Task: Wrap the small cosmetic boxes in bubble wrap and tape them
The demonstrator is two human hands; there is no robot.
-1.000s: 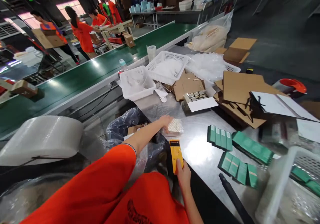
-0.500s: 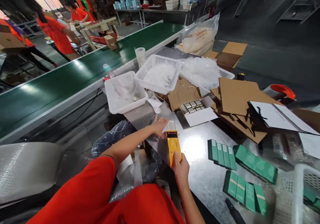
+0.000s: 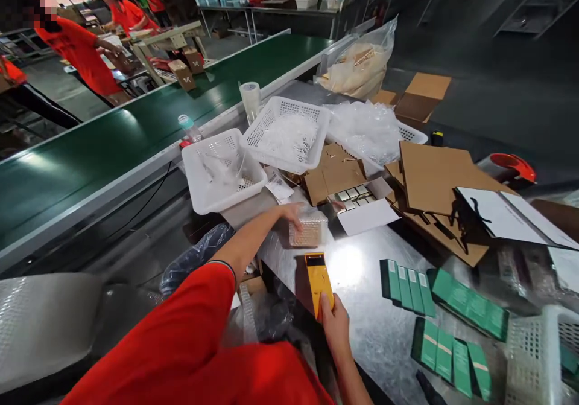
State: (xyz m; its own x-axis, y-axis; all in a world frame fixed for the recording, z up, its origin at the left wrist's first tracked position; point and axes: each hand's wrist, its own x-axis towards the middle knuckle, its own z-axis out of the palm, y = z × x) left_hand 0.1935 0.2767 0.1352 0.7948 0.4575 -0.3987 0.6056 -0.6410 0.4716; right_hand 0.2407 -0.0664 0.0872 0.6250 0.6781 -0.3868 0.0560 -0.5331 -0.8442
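My left hand grips the left end of a clear bubble wrap pouch above the metal table. My right hand holds a slim yellow box by its lower end, thumb on the front face. The box has a dark band near its top and stands just below the pouch, with a small gap between them. Beyond the pouch, to its right, an open white carton holds several small silvery-topped boxes.
Green boxes lie in groups on the table's right, near a white basket. White baskets and flattened cardboard line the far side. A green conveyor belt runs behind, with people in orange shirts beyond it.
The bubble wrap pouch and the yellow box have come apart. My left hand has moved slightly up and right with the pouch; the box is a little lower.
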